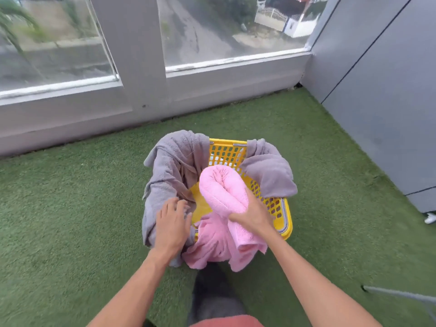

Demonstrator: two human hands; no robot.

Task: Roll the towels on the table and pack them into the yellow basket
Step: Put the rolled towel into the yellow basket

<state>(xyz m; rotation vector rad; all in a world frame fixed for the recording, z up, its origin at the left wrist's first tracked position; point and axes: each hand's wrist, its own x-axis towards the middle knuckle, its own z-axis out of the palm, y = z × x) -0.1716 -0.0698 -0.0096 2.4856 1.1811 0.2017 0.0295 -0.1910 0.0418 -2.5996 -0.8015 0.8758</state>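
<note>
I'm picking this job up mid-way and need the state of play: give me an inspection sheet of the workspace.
Surface: green artificial turf; no table in view.
Job's things: yellow basket stands on the turf; grey towel draped unrolled over its left and far-right rim; pink towel partly rolled, its loose end hanging over the near rim.
Clutter: small white object at the right edge, unidentifiable.
Hands: left hand rests on the grey towel at the near-left rim; right hand grips the pink towel.
Cables: nothing seen.
Surroundings: windows ahead, grey wall panel on the right.
</note>
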